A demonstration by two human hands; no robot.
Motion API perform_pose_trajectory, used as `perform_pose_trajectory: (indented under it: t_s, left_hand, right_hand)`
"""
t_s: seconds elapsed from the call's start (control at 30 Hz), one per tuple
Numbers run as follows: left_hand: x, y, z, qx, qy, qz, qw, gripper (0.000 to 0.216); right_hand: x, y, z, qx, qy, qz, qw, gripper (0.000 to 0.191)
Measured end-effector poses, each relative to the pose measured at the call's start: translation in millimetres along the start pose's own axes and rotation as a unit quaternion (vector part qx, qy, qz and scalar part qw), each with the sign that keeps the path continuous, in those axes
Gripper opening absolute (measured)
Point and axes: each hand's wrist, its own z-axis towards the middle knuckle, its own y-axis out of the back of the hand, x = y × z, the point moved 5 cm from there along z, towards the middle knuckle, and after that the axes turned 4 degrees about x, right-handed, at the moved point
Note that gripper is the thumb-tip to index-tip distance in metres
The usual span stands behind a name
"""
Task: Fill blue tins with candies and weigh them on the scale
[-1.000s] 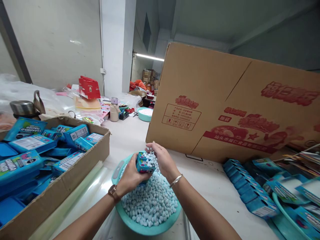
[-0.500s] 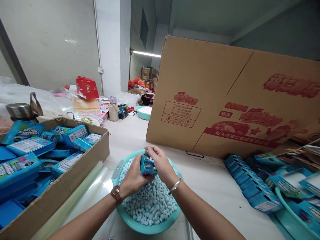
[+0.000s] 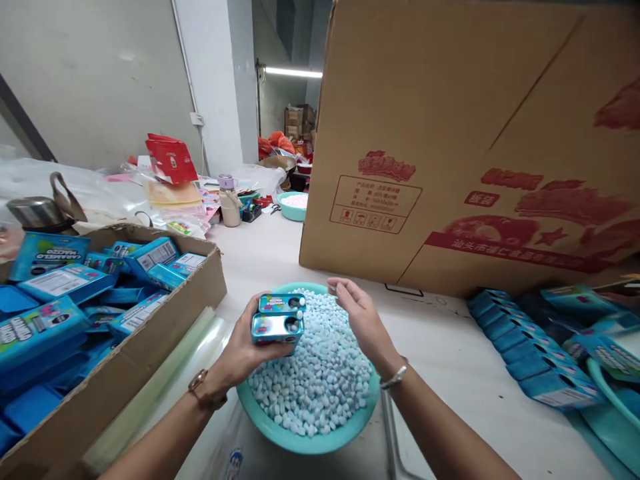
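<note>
My left hand (image 3: 246,348) grips a small blue tin (image 3: 277,321), hinged open, with only one or two candies showing in it. It hangs over a teal basin (image 3: 300,440) heaped with pale blue candies (image 3: 320,373). My right hand (image 3: 357,319) hovers over the far right side of the heap, fingers curled loosely, thumb and forefinger close together; I cannot make out anything in them.
A low cardboard box (image 3: 150,353) of blue packs sits at left. A big printed carton (image 3: 450,147) stands behind the basin. More blue packs (image 3: 520,347) lie at right. Farther back are a bottle (image 3: 230,203), red bags (image 3: 170,159) and another basin (image 3: 293,207).
The tin was heaped with candies and my right hand lay on it. Now the tin is open and nearly empty, and my right hand has drawn away to the right.
</note>
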Motion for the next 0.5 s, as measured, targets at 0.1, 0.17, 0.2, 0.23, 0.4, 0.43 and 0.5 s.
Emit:
perform_pose_trajectory:
  t_s: [0.1,0.17,0.2,0.23,0.4,0.43,0.5]
  left_hand:
    - [8,16,-11,-0.015,0.005,-0.017,1.000,0.083]
    - [17,21,-16,-0.016,0.007,-0.024,1.000,0.084]
    - [22,23,-19,-0.015,0.009,-0.028,0.999,0.085]
    - [26,24,-21,-0.011,0.013,-0.030,0.999,0.085]
    - [39,29,-26,0.000,-0.006,-0.039,0.999,0.086]
    - [41,30,-26,0.004,-0.012,-0.039,0.999,0.087]
    - [44,30,-25,0.013,-0.009,-0.040,0.999,0.091]
  right_hand:
    - [-25,6,-13,0.114,0.030,-0.247,0.962,0.046]
    - [-39,1,-27,0.209,0.041,-0.345,0.914,0.060]
    - [-43,-4,-33,0.246,0.049,-0.375,0.893,0.067]
    - [-46,-8,-39,0.274,0.061,-0.397,0.874,0.070]
    - [-43,-23,-41,0.255,0.115,-0.450,0.848,0.041]
    - [-43,-26,-38,0.244,0.117,-0.451,0.850,0.035]
    - [-43,-30,-31,0.232,0.118,-0.449,0.855,0.029]
